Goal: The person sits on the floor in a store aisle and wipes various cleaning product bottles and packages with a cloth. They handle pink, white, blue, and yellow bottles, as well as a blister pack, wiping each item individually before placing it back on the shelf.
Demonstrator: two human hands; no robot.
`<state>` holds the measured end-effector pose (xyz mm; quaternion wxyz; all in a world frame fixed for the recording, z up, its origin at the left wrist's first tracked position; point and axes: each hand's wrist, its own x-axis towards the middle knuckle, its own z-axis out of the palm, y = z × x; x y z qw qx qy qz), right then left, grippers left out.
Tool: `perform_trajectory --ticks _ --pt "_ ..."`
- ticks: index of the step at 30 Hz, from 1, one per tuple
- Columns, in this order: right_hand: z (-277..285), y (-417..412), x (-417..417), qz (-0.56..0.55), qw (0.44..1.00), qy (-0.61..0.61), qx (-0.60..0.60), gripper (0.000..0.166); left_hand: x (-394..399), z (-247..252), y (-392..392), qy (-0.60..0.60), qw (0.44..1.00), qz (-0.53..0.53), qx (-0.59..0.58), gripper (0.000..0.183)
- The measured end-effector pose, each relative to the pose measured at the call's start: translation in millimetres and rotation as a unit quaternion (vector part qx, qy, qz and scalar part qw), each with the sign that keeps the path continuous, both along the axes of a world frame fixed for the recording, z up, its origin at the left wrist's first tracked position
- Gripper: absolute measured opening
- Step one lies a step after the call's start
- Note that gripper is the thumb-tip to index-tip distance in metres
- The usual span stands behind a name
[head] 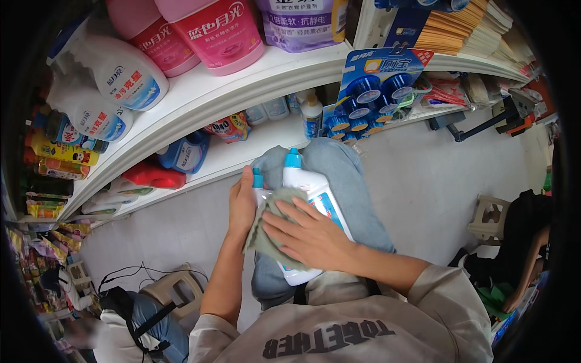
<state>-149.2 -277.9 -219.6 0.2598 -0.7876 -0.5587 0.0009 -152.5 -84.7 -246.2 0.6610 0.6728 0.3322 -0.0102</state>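
Two white toilet-cleaner bottles with blue caps lie side by side on my lap. My left hand grips the left bottle at its neck and side. A grey-green cloth covers much of that bottle's front. Pressed flat on the cloth is my right hand, fingers spread, its palm towards the bottle. The right bottle leans on my thigh; my right hand and forearm cross over its lower part, which is hidden.
Ahead, a white shelf holds pink detergent bottles and spray bottles. Blue toilet-cleaner packs hang at its edge. A person in dark clothes is at the right, near a stool; another person is behind left.
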Motion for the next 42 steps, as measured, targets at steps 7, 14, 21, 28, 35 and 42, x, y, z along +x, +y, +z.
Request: perform_trajectory --ticks 7,14,21,28,35,42 --pt "-18 38 48 -0.083 0.990 0.004 0.117 0.035 -6 -21 10 -0.043 0.996 0.041 -0.063 0.064" --pt "-19 -2 54 -0.195 0.973 0.054 0.108 0.037 -5 -17 1 -0.031 0.997 0.064 -0.038 0.059" --pt "-1 -77 -25 -0.104 0.991 0.090 -0.004 0.039 -9 -17 1 -0.023 0.996 0.074 -0.036 0.054" --pt "-2 -62 -34 0.051 0.989 0.139 -0.001 0.038 -3 -17 -4 -0.038 0.994 0.084 -0.058 0.052" --pt "-5 22 -2 0.040 0.999 -0.021 0.027 0.041 -9 -48 26 -0.031 0.997 0.071 -0.026 0.059" --pt "-17 41 44 -0.077 0.989 0.010 0.125 0.037 -16 -23 3 -0.078 0.989 0.080 -0.100 0.063"
